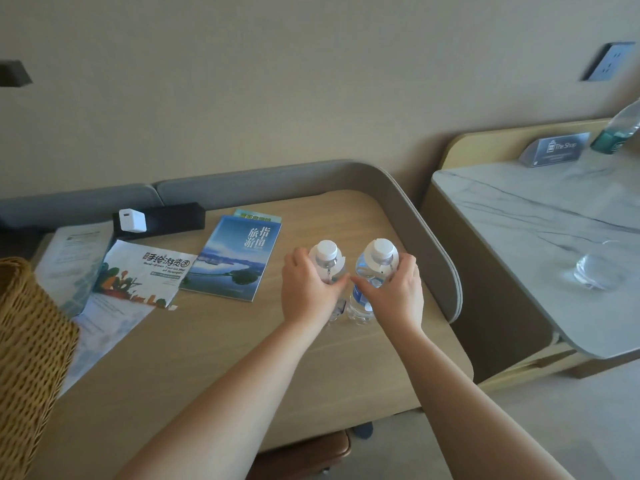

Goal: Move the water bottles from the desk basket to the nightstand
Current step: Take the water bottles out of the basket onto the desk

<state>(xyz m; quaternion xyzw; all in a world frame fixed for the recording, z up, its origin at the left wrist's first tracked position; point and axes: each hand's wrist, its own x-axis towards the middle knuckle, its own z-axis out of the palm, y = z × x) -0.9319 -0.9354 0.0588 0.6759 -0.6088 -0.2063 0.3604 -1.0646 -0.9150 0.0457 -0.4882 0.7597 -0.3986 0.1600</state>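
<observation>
Wicker basket (31, 341) far left of the left hand, at the surface (214, 358) edge; brochures between, four counted, plus one white charger (132, 220) on a dark box. Left hand (306, 289) wraps one water bottle (327, 258) below its cap; right hand (396, 289) wraps the second bottle (375, 261) likewise. Both stand upright, touching the wood, just beside each other. Likely gripped as a pair so one trip suffices. Marble-topped nightstand (519, 216), presumably the goal, lies right of the right hand, carrying one glass (594, 268), one sign, one other bottle.
</observation>
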